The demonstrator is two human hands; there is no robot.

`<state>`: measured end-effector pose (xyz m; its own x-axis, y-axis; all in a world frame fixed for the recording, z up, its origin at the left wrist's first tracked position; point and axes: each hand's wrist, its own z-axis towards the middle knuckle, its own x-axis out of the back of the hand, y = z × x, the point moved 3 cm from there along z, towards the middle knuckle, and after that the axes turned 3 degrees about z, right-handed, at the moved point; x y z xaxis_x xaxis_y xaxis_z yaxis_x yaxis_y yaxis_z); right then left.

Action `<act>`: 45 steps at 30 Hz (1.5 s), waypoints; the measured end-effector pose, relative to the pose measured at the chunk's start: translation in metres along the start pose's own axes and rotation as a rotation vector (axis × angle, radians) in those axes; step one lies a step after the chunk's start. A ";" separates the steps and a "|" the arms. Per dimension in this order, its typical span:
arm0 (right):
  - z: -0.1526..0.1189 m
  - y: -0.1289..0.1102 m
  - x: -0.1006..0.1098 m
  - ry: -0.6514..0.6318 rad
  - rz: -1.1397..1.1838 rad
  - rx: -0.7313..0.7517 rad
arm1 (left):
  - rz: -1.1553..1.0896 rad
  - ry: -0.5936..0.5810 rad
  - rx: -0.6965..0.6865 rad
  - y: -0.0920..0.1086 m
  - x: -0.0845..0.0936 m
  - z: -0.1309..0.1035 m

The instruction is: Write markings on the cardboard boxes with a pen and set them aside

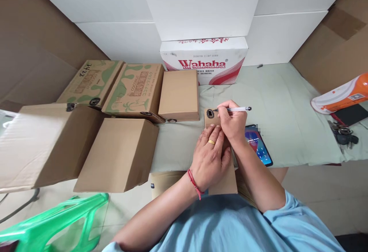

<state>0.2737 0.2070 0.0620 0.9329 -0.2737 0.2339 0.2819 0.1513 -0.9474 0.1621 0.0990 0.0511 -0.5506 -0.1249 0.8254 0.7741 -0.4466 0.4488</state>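
Observation:
A narrow piece of brown cardboard (222, 183), perhaps a box, lies in front of me and reaches over the table's near edge. At its far end is a dark oval mark (210, 113) with a black rectangle inside. My left hand (208, 156), with a gold ring and a red bracelet, presses flat on the cardboard, fingers stretched out. Pinched in my right hand (231, 121) is a pen (240, 109) with a clear barrel and a black end. Its tip is close to the oval mark; whether it touches I cannot tell. Beside my right wrist lies a lit phone (260, 146).
Several cardboard boxes stand at left, including a printed coconut box (135, 89) and a plain box (179, 93). Behind is a white Wahaha carton (205, 60). An orange-and-white bottle (342, 93) and keys (345, 131) lie at right. A green stool (57, 221) is lower left.

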 end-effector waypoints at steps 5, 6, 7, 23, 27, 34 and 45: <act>0.000 0.004 -0.001 -0.067 -0.007 0.006 | 0.002 0.004 0.005 0.000 -0.002 0.000; 0.000 0.004 -0.002 -0.082 -0.003 0.015 | -0.002 0.003 0.008 0.000 -0.002 -0.001; 0.000 0.004 -0.002 -0.095 0.000 0.024 | -0.007 0.003 0.008 0.000 -0.002 -0.001; 0.005 0.000 -0.006 -0.166 -0.147 0.050 | -0.036 0.008 0.012 0.002 -0.003 0.000; 0.005 0.002 -0.007 -0.174 -0.146 0.044 | -0.033 0.020 0.007 0.002 -0.004 0.000; 0.004 0.004 -0.007 -0.183 -0.121 0.031 | -0.044 0.004 0.015 0.001 -0.003 -0.001; -0.028 0.011 0.034 -0.025 -0.138 0.061 | -0.230 0.150 -0.046 -0.015 0.019 -0.007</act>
<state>0.3020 0.1729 0.0538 0.8897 -0.2722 0.3667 0.4198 0.1715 -0.8913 0.1379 0.0971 0.0576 -0.7532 -0.1441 0.6419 0.6103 -0.5174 0.5999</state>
